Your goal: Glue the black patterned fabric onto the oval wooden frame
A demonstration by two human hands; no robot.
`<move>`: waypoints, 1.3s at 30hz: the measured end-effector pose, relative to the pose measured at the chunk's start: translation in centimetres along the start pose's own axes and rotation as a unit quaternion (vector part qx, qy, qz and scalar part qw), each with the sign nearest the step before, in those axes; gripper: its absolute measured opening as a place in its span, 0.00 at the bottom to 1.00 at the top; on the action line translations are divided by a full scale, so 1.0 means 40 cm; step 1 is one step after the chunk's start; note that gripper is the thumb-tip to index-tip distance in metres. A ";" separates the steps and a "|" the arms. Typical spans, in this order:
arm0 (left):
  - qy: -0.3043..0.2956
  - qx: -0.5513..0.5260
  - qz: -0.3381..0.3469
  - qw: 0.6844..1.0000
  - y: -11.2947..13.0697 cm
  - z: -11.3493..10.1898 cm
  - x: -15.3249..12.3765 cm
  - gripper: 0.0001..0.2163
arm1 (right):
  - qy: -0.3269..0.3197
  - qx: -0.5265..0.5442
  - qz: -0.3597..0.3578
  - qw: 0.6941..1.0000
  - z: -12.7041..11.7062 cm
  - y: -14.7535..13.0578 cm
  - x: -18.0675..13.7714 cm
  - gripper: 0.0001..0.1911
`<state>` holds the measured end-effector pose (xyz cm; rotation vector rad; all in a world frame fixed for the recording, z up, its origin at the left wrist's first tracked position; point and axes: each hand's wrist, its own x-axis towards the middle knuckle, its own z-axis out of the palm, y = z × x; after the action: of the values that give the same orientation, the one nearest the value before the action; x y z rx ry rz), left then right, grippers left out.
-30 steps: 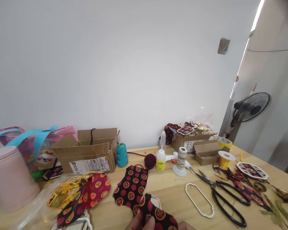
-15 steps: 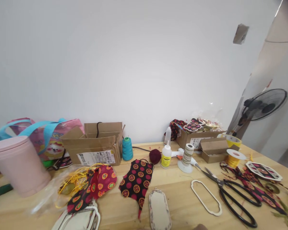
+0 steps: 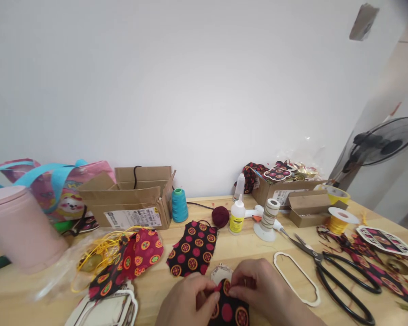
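**Both hands on the cloth scrap at the near edge**

I see the left hand (image 3: 187, 301) and right hand (image 3: 261, 290) meeting low in the view, both pinched narrow on one cloth scrap (image 3: 229, 308), black with red and orange dots. The scrap lies at the near edge of the table (image 3: 248, 256), over the lower part of an oval plate (image 3: 221, 273) whose top end shows just beyond the fingertips. Thumbs and forefingers grip the scrap's upper edge from either side, almost touching each other.

Handling, as I judge it: the scrap is thin, light and limp. It will fold and wrinkle where pushed and slide on the plate beneath. Best taken at its edges with fingertips, as now, kept taut between the two hands. The plate looks stiff and flat; it should stay put under light pressure but could skate on the smooth wood.

Around the hands:
- a second black dotted cloth (image 3: 192, 249) just beyond, flat on the table
- red dotted cloth (image 3: 141, 256) to the left, by yellow cord (image 3: 98, 253)
- white oval frame (image 3: 295, 277) to the right, near scissors (image 3: 340, 276)
- glue bottle (image 3: 237, 217), teal spool (image 3: 179, 206), dark yarn ball (image 3: 220, 216) further back
- cardboard box (image 3: 132, 199) and pink tub (image 3: 18, 228) at far left
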<state>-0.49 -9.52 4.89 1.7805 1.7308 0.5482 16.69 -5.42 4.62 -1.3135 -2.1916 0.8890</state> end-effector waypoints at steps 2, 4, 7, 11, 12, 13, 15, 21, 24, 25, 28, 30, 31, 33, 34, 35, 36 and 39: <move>0.016 0.006 -0.023 1.000 0.004 -0.007 0.013 0.09 | 0.008 -0.032 -0.047 0.998 -0.010 0.003 0.020 0.02; 0.014 -0.021 -0.035 0.999 0.002 -0.006 0.019 0.08 | 0.009 -0.043 -0.078 0.996 -0.015 0.013 0.038 0.02; 0.014 -0.023 -0.030 0.999 -0.006 0.001 0.023 0.08 | 0.006 -0.040 -0.090 0.995 -0.016 0.030 0.058 0.03; 0.030 0.030 -0.024 0.999 -0.009 0.000 0.029 0.08 | 0.008 -0.035 -0.089 0.995 -0.005 0.041 0.071 0.04; 0.030 0.037 -0.024 0.999 -0.007 -0.001 0.032 0.08 | 0.012 -0.033 -0.085 0.996 -0.001 0.042 0.074 0.05; 0.030 0.042 -0.026 0.998 -0.006 -0.003 0.035 0.08 | 0.015 -0.031 -0.079 0.996 0.002 0.043 0.077 0.05; 0.029 0.046 -0.032 0.998 -0.003 -0.006 0.042 0.07 | 0.022 -0.025 -0.065 0.997 0.008 0.045 0.083 0.07; 0.030 0.045 -0.036 0.998 -0.011 0.002 0.062 0.05 | 0.032 -0.010 -0.039 0.999 0.019 0.054 0.090 0.10; 0.032 0.051 -0.039 0.997 -0.012 0.002 0.064 0.05 | 0.035 -0.006 -0.029 0.999 0.022 0.058 0.089 0.09; 0.033 0.052 -0.042 0.997 -0.011 0.002 0.065 0.05 | 0.037 -0.005 -0.026 0.999 0.023 0.059 0.090 0.09; 0.031 0.053 -0.049 0.997 -0.009 -0.001 0.066 0.05 | 0.039 -0.001 -0.019 0.999 0.024 0.061 0.093 0.10; 0.031 0.053 -0.052 0.997 -0.009 -0.001 0.067 0.05 | 0.038 0.001 -0.016 0.999 0.024 0.060 0.094 0.10; 0.030 0.054 -0.052 0.997 -0.009 -0.001 0.068 0.05 | 0.036 0.002 -0.015 0.999 0.024 0.059 0.095 0.10; 0.027 0.058 -0.055 0.996 -0.010 -0.001 0.071 0.04 | 0.036 0.002 -0.012 0.999 0.023 0.057 0.096 0.10; 0.025 0.059 -0.056 0.996 -0.010 -0.001 0.072 0.04 | 0.037 0.000 -0.011 0.999 0.023 0.056 0.096 0.10; 0.023 0.057 -0.056 0.997 -0.009 -0.001 0.072 0.04 | 0.039 -0.001 -0.010 0.999 0.024 0.056 0.096 0.10; 0.022 0.058 -0.056 0.996 -0.009 -0.001 0.071 0.03 | 0.041 -0.002 -0.010 0.999 0.023 0.055 0.097 0.09; 0.034 0.080 -0.045 0.995 -0.008 -0.003 0.058 0.05 | 0.059 -0.010 -0.014 0.998 0.018 0.056 0.093 0.07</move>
<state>-0.66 -7.21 4.52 1.7997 1.9402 0.4470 15.89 -1.55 2.66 -1.3073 -2.1288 0.7609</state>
